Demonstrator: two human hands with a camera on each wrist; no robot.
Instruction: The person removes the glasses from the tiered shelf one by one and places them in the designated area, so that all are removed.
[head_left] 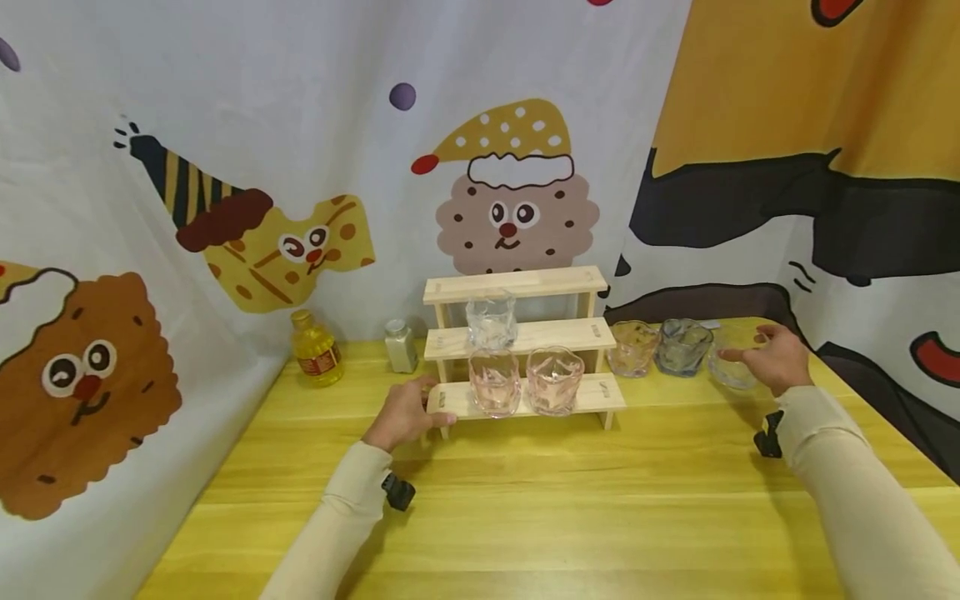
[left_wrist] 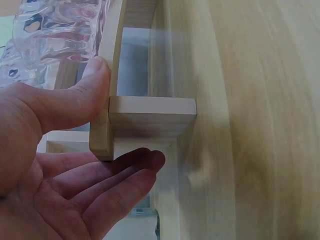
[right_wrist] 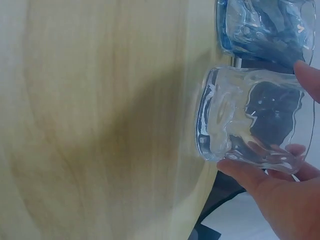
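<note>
My left hand (head_left: 405,414) holds the left end of the lowest step of a three-step wooden rack (head_left: 512,286). Its thumb (left_wrist: 95,80) lies on the step's top, and the other fingers reach under and past the end. At the far right, my right hand (head_left: 778,358) grips a clear wavy glass (right_wrist: 250,117) between thumb and fingers; whether its base touches the table cannot be told. Two pinkish glasses (head_left: 555,383) stand on the lowest step, and a clear glass (head_left: 491,321) on the middle one. Beside the held glass stand a blue-grey glass (head_left: 684,348) and an amber-tinted glass (head_left: 632,350).
Left of the rack, a yellow bottle (head_left: 317,350) and a small white-filled jar (head_left: 401,347) stand near the back of the wooden table (head_left: 525,517). A cartoon-printed cloth (head_left: 300,108) hangs behind. The table's right edge runs close to my right hand.
</note>
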